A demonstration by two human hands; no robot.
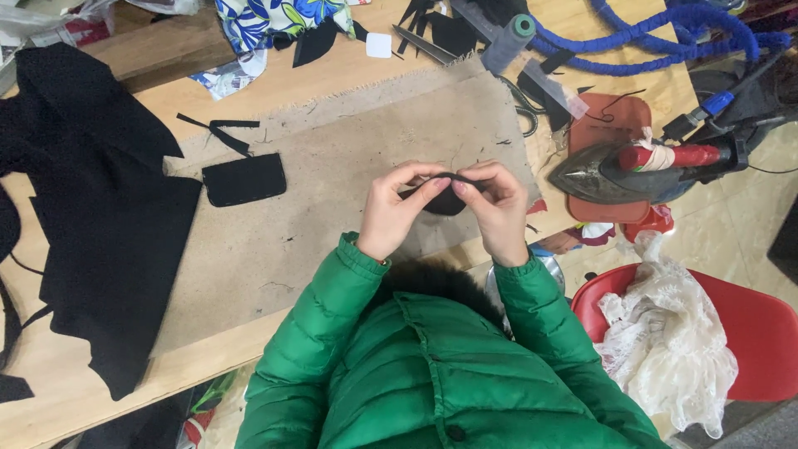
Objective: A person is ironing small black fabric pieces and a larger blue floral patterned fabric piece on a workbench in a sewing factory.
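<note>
My left hand (397, 209) and my right hand (497, 209) pinch a small black fabric piece (445, 199) between thumbs and fingers, held just above a beige cloth pad (332, 158) on the wooden table. My sleeves are green and padded. A black rectangular fabric piece (244, 179) lies on the pad to the left of my hands. Thin black strips (223, 130) lie above it.
A large black garment (91, 208) covers the table's left side. An iron (640, 170) rests on a red-brown mat (611, 125) at right. A grey thread cone (509, 41), scissors (424, 43), blue cord (665, 37) and floral cloth (274, 18) sit at the back. White lace (665, 349) lies on a red chair (761, 333).
</note>
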